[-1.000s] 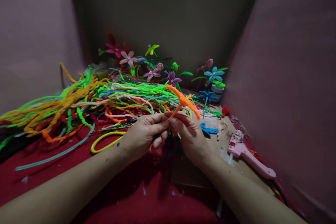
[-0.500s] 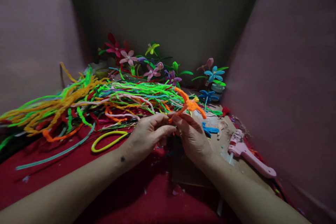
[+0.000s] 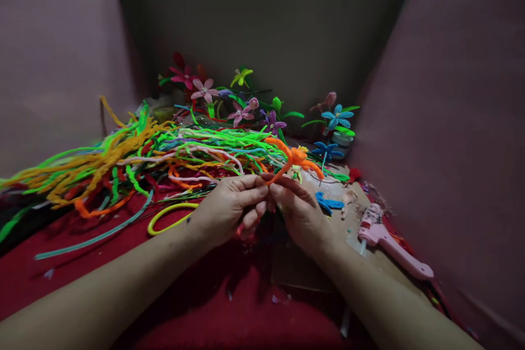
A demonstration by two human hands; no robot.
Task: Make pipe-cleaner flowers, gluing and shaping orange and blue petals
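Both hands meet at the middle of the view over a red cloth [image 3: 123, 262]. My left hand [image 3: 229, 208] and my right hand [image 3: 297, 210] pinch the lower stem of an orange pipe-cleaner piece [image 3: 293, 157], fingertips touching each other. Its orange strands stick up and spread to the left and right above my fingers. Both hands are closed on it. A large heap of loose pipe cleaners [image 3: 135, 158] in green, yellow, orange and pink lies just behind and to the left of my left hand.
Finished pipe-cleaner flowers [image 3: 241, 112] stand at the back against a dark wall. A blue flower piece [image 3: 328, 203] and a pink glue gun [image 3: 389, 246] lie to the right on cardboard. A yellow loop [image 3: 170, 216] lies by my left wrist. Pink walls close both sides.
The orange piece has been turned between my fingers: its long straight strand has folded down into a bunched knot with shorter arms. Both hands stayed in place.
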